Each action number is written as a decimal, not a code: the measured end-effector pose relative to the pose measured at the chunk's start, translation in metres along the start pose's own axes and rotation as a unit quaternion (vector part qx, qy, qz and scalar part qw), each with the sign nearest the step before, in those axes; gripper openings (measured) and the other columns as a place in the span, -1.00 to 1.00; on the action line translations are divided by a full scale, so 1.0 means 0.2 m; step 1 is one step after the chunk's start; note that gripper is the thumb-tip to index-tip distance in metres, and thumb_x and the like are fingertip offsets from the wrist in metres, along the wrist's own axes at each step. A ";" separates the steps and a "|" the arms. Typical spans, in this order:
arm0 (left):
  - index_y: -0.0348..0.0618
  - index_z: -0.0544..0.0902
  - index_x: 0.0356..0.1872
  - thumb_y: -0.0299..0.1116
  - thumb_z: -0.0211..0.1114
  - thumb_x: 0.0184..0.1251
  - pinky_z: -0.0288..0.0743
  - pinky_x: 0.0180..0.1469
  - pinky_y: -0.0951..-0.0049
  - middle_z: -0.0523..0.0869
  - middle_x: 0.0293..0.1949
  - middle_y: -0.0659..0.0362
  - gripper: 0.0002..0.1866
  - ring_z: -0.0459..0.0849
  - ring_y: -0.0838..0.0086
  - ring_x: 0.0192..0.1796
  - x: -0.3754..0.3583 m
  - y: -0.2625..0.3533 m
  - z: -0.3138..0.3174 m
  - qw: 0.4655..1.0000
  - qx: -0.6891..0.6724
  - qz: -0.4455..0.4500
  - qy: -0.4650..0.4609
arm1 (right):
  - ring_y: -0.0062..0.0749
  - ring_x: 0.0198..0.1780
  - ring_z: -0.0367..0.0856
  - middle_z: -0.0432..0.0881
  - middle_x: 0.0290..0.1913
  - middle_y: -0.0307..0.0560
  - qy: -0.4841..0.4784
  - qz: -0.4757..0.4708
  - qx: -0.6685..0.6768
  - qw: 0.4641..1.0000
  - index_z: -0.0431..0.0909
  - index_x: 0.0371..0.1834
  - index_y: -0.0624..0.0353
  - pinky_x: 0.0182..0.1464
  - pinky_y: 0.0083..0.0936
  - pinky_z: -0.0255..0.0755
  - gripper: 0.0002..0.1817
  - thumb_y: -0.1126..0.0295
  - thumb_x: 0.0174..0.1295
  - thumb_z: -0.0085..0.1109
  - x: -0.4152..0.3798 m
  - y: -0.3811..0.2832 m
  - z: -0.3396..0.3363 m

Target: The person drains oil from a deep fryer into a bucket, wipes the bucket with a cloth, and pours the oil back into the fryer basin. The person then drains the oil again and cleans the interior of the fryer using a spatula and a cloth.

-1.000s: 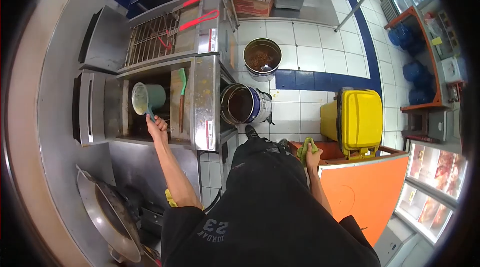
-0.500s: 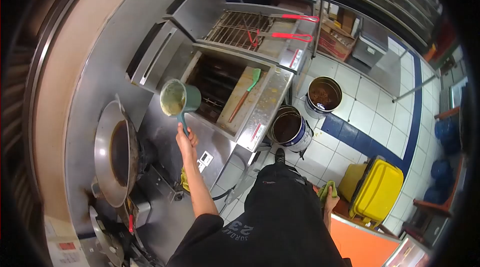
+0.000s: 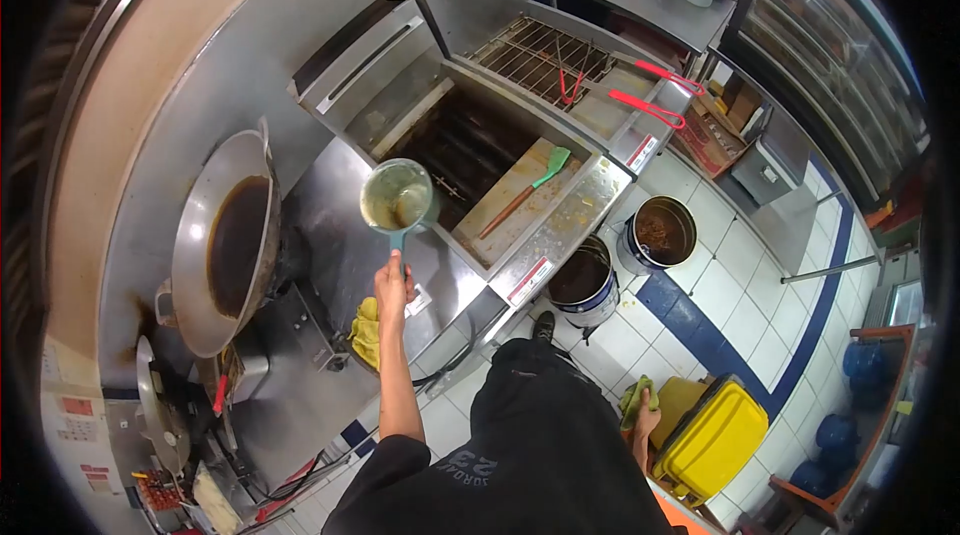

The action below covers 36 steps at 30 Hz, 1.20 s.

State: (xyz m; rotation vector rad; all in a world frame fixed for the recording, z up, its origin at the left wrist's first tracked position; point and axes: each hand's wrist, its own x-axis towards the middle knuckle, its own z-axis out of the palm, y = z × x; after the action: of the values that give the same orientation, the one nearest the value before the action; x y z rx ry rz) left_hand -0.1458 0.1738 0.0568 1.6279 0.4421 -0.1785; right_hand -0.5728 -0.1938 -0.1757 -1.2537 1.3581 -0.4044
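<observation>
My left hand [image 3: 393,285] is closed around the handle of a teal plastic dipper [image 3: 398,193]. The dipper's mouth faces up toward me, showing a pale, stained inside with some brownish residue. It hangs above the steel counter at the near-left corner of an open fryer [image 3: 470,135]. In the fryer, a green-headed brush [image 3: 525,193] with a wooden handle lies on a flat tray-like surface. Down by my right side, my right hand [image 3: 648,417] grips a green cloth [image 3: 632,397].
At left stands a large wok [image 3: 190,265] with dark liquid. A yellow cloth [image 3: 367,333] lies on the counter edge. Two buckets of dark contents, one nearer [image 3: 612,307] and one farther [image 3: 690,253], stand on the tiles. Beside my right hand is a yellow-lidded bin [image 3: 715,440]. Red-handled tools [image 3: 650,107] lie beyond.
My view has swung, so the fryer and wok sit differently in it. The dipper has turned from facing left to facing me. Both hands keep their holds.
</observation>
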 end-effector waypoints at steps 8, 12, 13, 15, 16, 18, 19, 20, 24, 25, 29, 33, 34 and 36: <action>-0.16 0.45 -0.57 0.07 0.04 0.48 0.03 -0.71 0.57 0.31 -0.77 0.35 -0.47 0.23 0.66 -0.77 0.16 0.13 0.60 0.981 0.065 0.034 -0.178 | -0.39 -0.32 0.66 0.70 -0.27 0.00 0.057 -0.024 -0.097 0.993 0.62 -0.11 0.45 -0.27 -0.44 0.53 -0.50 0.12 0.22 0.32 -0.02 -0.24 0.07; -0.14 0.47 -0.53 0.11 0.02 0.48 0.04 -0.69 0.57 0.34 -0.74 0.33 -0.47 0.24 0.64 -0.74 0.30 0.35 0.94 0.963 0.079 0.086 -0.245 | -0.40 -0.30 0.65 0.69 -0.25 -0.03 0.065 -0.030 -0.028 0.997 0.61 -0.07 0.43 -0.25 -0.46 0.53 -0.53 0.13 0.26 0.28 -0.06 -0.26 0.05; -0.14 0.47 -0.53 0.11 0.02 0.48 0.04 -0.69 0.57 0.34 -0.74 0.33 -0.47 0.24 0.64 -0.74 0.34 0.40 1.03 0.960 0.076 0.089 -0.255 | -0.42 -0.29 0.65 0.69 -0.24 -0.04 0.073 -0.028 -0.019 0.997 0.61 -0.07 0.42 -0.24 -0.46 0.53 -0.53 0.13 0.28 0.26 -0.09 -0.25 0.03; -0.15 0.48 -0.52 0.09 0.02 0.48 0.04 -0.70 0.57 0.35 -0.74 0.32 -0.49 0.25 0.64 -0.75 0.45 0.50 1.23 0.959 0.047 0.112 -0.257 | -0.45 -0.27 0.64 0.69 -0.21 -0.06 0.094 -0.035 0.012 0.995 0.60 -0.06 0.41 -0.22 -0.50 0.53 -0.54 0.12 0.32 0.21 -0.12 -0.22 0.01; -0.16 0.49 -0.59 0.07 0.04 0.47 0.11 -0.71 0.56 0.40 -0.74 0.31 -0.46 0.32 0.64 -0.75 0.53 0.53 1.32 0.962 0.023 0.087 -0.258 | -0.45 -0.27 0.64 0.69 -0.21 -0.06 0.105 -0.035 0.018 0.994 0.60 -0.06 0.41 -0.22 -0.50 0.53 -0.54 0.12 0.32 0.21 -0.13 -0.21 0.01; -0.15 0.49 -0.59 0.10 0.06 0.44 0.12 -0.72 0.56 0.39 -0.74 0.33 -0.46 0.32 0.64 -0.75 0.73 0.56 1.51 0.970 0.005 0.057 -0.238 | -0.46 -0.27 0.64 0.68 -0.21 -0.06 0.130 -0.001 0.111 0.985 0.60 -0.05 0.40 -0.23 -0.51 0.53 -0.54 0.11 0.33 0.19 -0.23 -0.23 0.00; -0.15 0.49 -0.59 0.12 0.07 0.43 0.13 -0.72 0.57 0.38 -0.74 0.33 -0.45 0.31 0.63 -0.75 0.85 0.54 1.60 0.970 0.001 0.047 -0.237 | -0.43 -0.28 0.65 0.67 -0.19 -0.05 0.130 -0.008 0.115 0.985 0.58 -0.02 0.40 -0.23 -0.50 0.55 -0.52 0.10 0.35 0.16 -0.23 -0.17 -0.03; -0.15 0.50 -0.59 0.13 0.07 0.42 0.14 -0.73 0.57 0.38 -0.74 0.34 -0.44 0.31 0.62 -0.75 0.97 0.53 1.68 0.971 -0.003 0.036 -0.236 | -0.43 -0.28 0.65 0.67 -0.19 -0.05 0.143 -0.004 0.118 0.983 0.58 -0.02 0.40 -0.23 -0.50 0.55 -0.52 0.10 0.35 0.16 -0.26 -0.16 -0.03; -0.15 0.53 -0.57 0.16 0.04 0.43 0.17 -0.74 0.55 0.42 -0.70 0.31 -0.43 0.33 0.60 -0.74 1.36 0.44 1.88 0.975 0.057 0.011 -0.215 | -0.30 -0.30 0.66 0.67 -0.21 0.05 0.218 0.028 0.242 0.945 0.55 0.00 0.47 -0.28 -0.38 0.59 -0.36 -0.05 0.31 0.17 -0.37 -0.04 -0.03; -0.15 0.53 -0.56 0.17 0.03 0.43 0.18 -0.74 0.54 0.42 -0.70 0.30 -0.43 0.33 0.60 -0.74 1.43 0.40 1.90 0.975 0.069 0.003 -0.212 | -0.28 -0.28 0.67 0.67 -0.18 0.06 0.237 0.069 0.207 0.947 0.52 0.05 0.47 -0.29 -0.39 0.58 -0.34 -0.06 0.32 0.14 -0.39 0.02 -0.06; -0.17 0.57 -0.53 0.20 -0.03 0.43 0.21 -0.75 0.53 0.48 -0.68 0.27 -0.39 0.38 0.57 -0.74 1.64 0.28 1.99 0.977 0.121 0.013 -0.176 | -0.36 -0.19 0.64 0.65 -0.12 0.03 0.264 0.086 0.194 0.941 0.52 0.07 0.44 -0.18 -0.47 0.55 -0.39 -0.02 0.37 0.09 -0.56 -0.06 -0.01; -0.29 0.67 -0.40 0.23 -0.06 0.38 0.51 -0.51 0.33 0.66 -0.58 0.06 -0.32 0.65 0.32 -0.60 1.64 0.37 1.98 0.924 0.353 0.112 -0.098 | -0.38 -0.17 0.61 0.63 -0.12 -0.06 0.263 0.111 0.175 0.942 0.53 0.05 0.41 -0.13 -0.42 0.53 -0.39 -0.05 0.37 0.08 -0.60 -0.03 0.00; -0.28 0.69 -0.32 0.23 -0.05 0.36 0.58 -0.40 0.29 0.71 -0.49 0.00 -0.33 0.70 0.26 -0.53 1.58 0.43 1.96 0.910 0.391 0.109 -0.084 | -0.38 -0.17 0.61 0.63 -0.12 -0.06 0.267 0.117 0.175 0.940 0.53 0.05 0.41 -0.13 -0.42 0.53 -0.39 -0.05 0.37 0.08 -0.61 -0.02 0.00; -0.23 0.69 -0.23 0.22 -0.02 0.34 0.57 -0.24 0.23 0.73 -0.34 -0.04 -0.37 0.73 0.20 -0.36 1.50 0.51 1.92 0.899 0.414 0.128 -0.068 | -0.41 -0.15 0.61 0.63 -0.10 -0.08 0.254 0.152 0.107 0.949 0.53 0.05 0.40 -0.12 -0.44 0.52 -0.42 -0.03 0.38 0.07 -0.57 -0.03 -0.01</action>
State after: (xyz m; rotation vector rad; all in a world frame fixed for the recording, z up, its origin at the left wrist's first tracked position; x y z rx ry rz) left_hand 0.2214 -0.1549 -0.0043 2.4714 0.0149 -0.3046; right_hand -0.6013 -0.1016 -0.1143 -0.7651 1.8553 -0.6666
